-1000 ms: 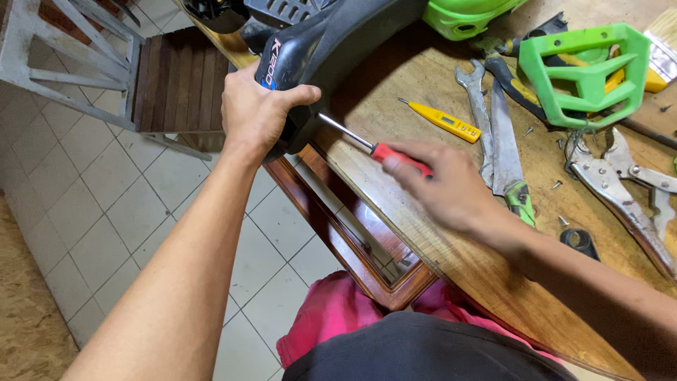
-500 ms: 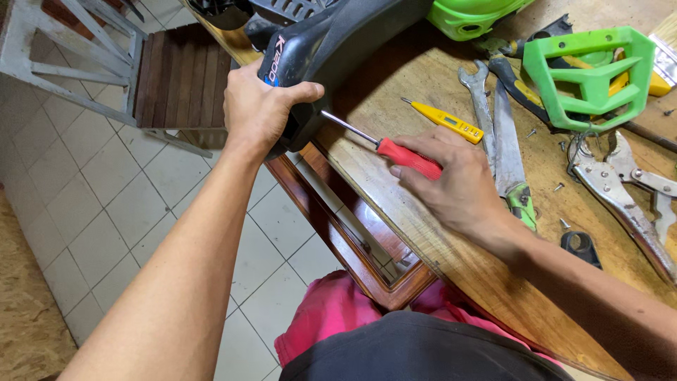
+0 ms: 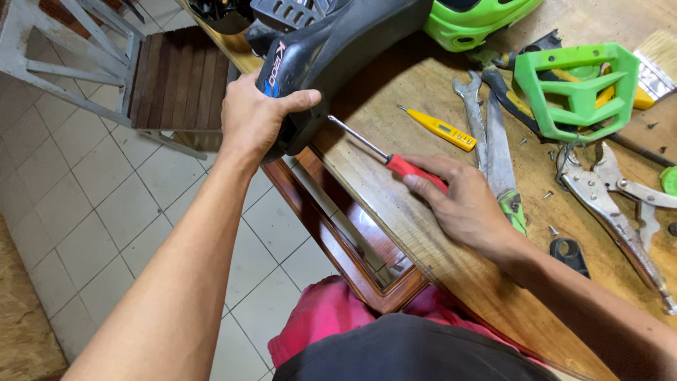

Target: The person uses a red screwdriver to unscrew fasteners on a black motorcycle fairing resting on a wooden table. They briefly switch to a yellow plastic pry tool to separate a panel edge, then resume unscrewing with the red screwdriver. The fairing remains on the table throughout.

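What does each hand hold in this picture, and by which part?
The left hand grips the black plastic casing by its near end at the table edge. The right hand holds the screwdriver by its red handle.

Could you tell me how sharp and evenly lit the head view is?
Head view: sharp across the bench, soft even light; the black casing throws a dark shadow beside it; left hand and right hand with the screwdriver show no blur; mild sheen on the pliers.

Pale square floor tiles (image 3: 106,204) lay below, a wooden workbench (image 3: 423,233) ran across the right, and a slatted wooden stool (image 3: 176,77) on a grey frame stood beside it in even light.
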